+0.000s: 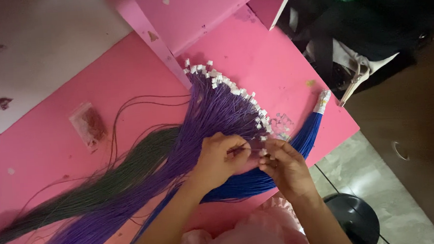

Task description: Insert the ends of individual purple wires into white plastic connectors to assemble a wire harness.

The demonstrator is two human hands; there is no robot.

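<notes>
Both hands are working right in the middle of a big fan of thin purple wires (211, 115), each one tipped with a tiny white plastic connector (213, 80). The left hand (222, 157) has its fingers curled together, pinching what looks like a single wire end, and the right hand (285, 165) sits just beside it, fingertips closed on something small and pale, too tiny to tell exactly what. The two hands nearly touch.

Just past the right hand there's a bundle of blue wires (298, 144) running under it, ending in a whitish wrapped tip (322, 100). Off to the left of the left hand, a bundle of dark green wires (105, 181) lies alongside the purple ones, with a few loose dark strands looping away. Further left, well apart, sits a small clear plastic bag with brownish bits inside (89, 125).

Everything rests on a bright pink tabletop (43, 152), kinda scuffed with pale spots. A pink shelf upright (151, 38) stands beyond the hands. To the right of the table there's pale tiled floor (376, 177), a round black stool seat (353, 219), dark wooden furniture (418, 125) and a pile of dark bags (367, 27).
</notes>
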